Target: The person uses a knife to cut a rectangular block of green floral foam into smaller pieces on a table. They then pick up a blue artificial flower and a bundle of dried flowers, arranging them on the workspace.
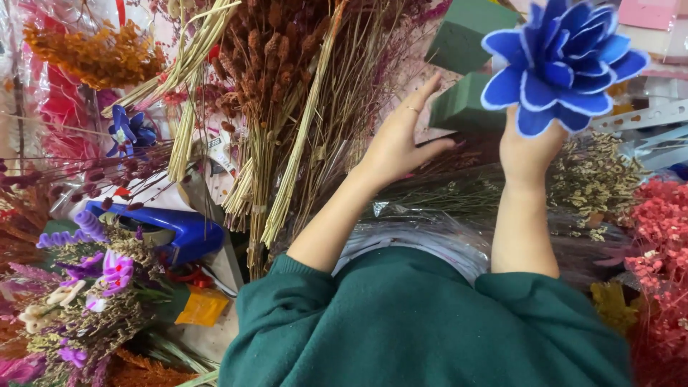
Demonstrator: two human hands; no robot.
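Right hand is closed around the base of a big blue artificial flower with white-edged petals, holding it up at the top right. The bloom covers the fingers, so the grip itself is hard to see. Left hand is open with fingers spread, a ring on one finger, its fingertips at a dark green foam block. A second green foam block sits just behind that one, partly cut off by the flower.

Stuff is crammed in everywhere. A fat bundle of dried brown stalks stands right beside the left hand, pale straw stems mixed in. Under both forearms there are dried greyish sprigs and crinkly clear wrapping. Off to the left is a blue glue gun, half buried under a purple dried posy. Pink-red dried flowers run off the right edge. Can't really see any bare table under it all.
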